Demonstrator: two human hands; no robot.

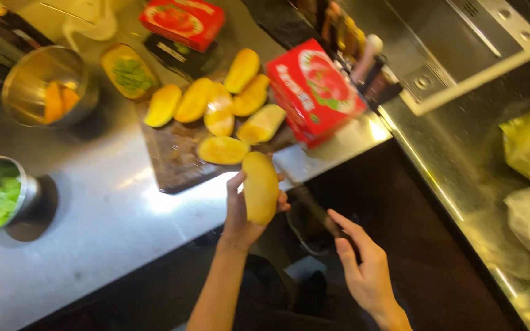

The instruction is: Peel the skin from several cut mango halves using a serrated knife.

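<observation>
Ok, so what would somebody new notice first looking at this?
Probably the peeled yellow mango held up in the left hand at the counter's edge. Behind it, more peeled mangoes crowd a dark cutting board, with a bright red box beside them. The right hand grips a dark knife handle lower down.

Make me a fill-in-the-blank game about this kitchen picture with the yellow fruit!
1. The left hand holds one peeled ____ fruit.
2. The right hand grips a ____ with a dark handle.
3. The other fruit pieces lie on a dark cutting ____.
4. Beside the cutting surface stands a carton coloured ____.

Missing words: yellow; knife; board; red
</observation>
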